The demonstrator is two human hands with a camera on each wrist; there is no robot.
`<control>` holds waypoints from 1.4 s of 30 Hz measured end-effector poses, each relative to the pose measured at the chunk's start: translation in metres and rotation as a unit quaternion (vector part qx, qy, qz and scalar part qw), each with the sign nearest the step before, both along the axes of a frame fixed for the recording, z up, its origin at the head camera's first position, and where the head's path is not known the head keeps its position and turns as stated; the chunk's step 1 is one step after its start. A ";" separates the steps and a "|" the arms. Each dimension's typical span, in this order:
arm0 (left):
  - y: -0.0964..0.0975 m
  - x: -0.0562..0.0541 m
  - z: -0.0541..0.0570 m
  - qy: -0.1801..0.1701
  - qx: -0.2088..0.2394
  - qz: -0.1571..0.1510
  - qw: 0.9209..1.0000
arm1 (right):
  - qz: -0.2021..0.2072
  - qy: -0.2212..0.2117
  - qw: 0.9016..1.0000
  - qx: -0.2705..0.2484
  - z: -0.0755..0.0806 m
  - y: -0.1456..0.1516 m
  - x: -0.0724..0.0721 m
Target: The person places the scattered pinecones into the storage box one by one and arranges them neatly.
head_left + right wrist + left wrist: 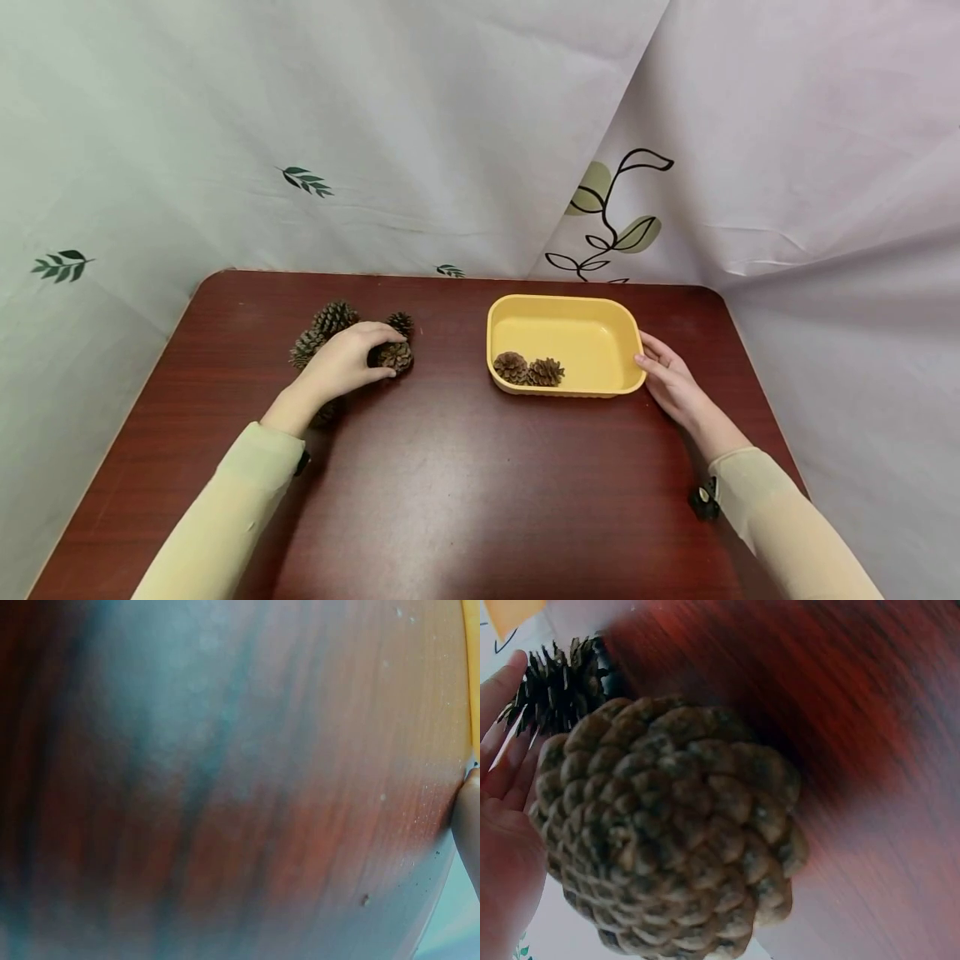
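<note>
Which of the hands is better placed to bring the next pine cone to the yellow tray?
Left hand, most likely: it is curled around a pine cone, with other cones close by. The right hand holds the right end of the yellow tray, away from those cones.

Site type: screened indoor work area, room use indeterminable. White, leaf-printed fabric sheeting (435,125) encloses a rounded-corner, reddish-brown wood-grain table (457,475).

no text, label, brand, number or sign can be read in any view: the pale cloth (420,108) at the far side bears printed leafy sprigs (637,235), and the yellow tray (592,354) on the right looks plain.
</note>
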State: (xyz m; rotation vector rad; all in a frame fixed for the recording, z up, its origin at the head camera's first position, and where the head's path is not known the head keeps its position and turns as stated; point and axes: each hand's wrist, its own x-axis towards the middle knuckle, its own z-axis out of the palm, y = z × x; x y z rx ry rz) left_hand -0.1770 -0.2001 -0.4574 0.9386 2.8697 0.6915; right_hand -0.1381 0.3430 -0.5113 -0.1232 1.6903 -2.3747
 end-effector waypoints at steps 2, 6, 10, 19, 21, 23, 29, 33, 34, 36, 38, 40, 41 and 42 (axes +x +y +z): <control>0.001 0.000 0.000 0.003 -0.004 -0.002 1.000 | 0.001 0.001 1.000 0.000 0.000 0.000 0.000; 0.002 0.000 0.003 0.002 -0.009 0.001 1.000 | 0.003 0.005 1.000 -0.004 0.000 0.000 0.000; 0.002 0.000 0.005 0.000 -0.007 0.004 1.000 | 0.003 0.006 1.000 -0.004 0.000 -0.001 0.001; 0.007 0.003 0.009 0.015 0.026 0.014 0.999 | 0.002 0.005 1.000 -0.003 0.002 -0.001 0.001; 0.009 0.003 0.011 0.019 0.036 0.017 0.999 | 0.004 0.005 1.000 -0.002 0.002 -0.001 0.001; 0.013 0.003 0.012 0.021 0.049 0.019 0.998 | 0.003 0.006 1.000 0.001 0.002 0.000 0.001; 0.030 0.000 0.015 0.030 0.081 0.018 0.996 | 0.001 0.005 1.000 0.001 0.002 -0.001 0.001; 0.043 -0.002 0.020 0.038 0.097 0.012 0.994 | 0.001 0.005 1.000 -0.007 0.002 -0.001 0.001; 0.046 -0.002 0.022 0.039 0.102 0.010 0.994 | 0.002 0.005 1.000 -0.008 0.002 -0.001 0.001; 0.054 -0.004 0.024 0.038 0.112 0.008 0.993 | 0.002 0.005 1.000 -0.007 0.002 -0.001 0.001; 0.061 -0.007 0.027 0.036 0.122 0.005 0.992 | 0.001 0.005 1.000 -0.004 0.002 -0.001 0.001; 0.069 -0.009 0.030 0.033 0.132 0.001 0.991 | 0.001 0.004 1.000 0.000 0.002 -0.001 0.001; 0.073 -0.011 0.032 0.032 0.137 -0.002 0.990 | 0.000 0.004 1.000 0.001 0.002 -0.001 0.001; 0.078 -0.012 0.033 0.032 0.141 -0.006 0.990 | 0.000 0.004 1.000 0.002 0.002 -0.001 0.001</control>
